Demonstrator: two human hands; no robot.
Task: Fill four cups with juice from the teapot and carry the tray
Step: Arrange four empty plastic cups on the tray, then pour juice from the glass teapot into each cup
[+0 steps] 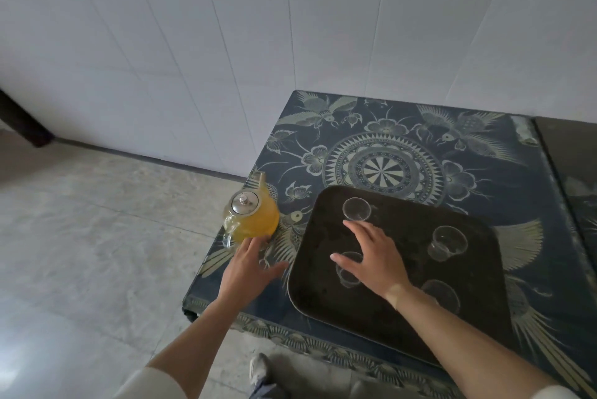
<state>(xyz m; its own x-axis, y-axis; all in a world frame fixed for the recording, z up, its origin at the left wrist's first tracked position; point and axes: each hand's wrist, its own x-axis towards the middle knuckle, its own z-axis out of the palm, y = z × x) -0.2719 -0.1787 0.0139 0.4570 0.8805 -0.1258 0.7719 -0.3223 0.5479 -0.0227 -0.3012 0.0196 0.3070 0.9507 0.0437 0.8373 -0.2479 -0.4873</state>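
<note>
A glass teapot (255,221) full of yellow juice, with a metal lid, stands at the table's left edge. My left hand (247,264) reaches toward its base with straight fingers, the fingertips at the glass. A dark tray (478,295) lies to the right and carries several clear cups that look empty: a far one (356,208), a right one (447,242), a near right one (444,295) and a near left one (347,276). My right hand (371,256) hovers open over the near left cup and partly hides it.
The table (384,153) has a dark blue cloth with a pale bird and flower pattern. Its left edge drops to a grey stone floor (97,221). A white tiled wall stands behind. A second dark surface (571,153) adjoins on the right. My shoe (258,369) shows below.
</note>
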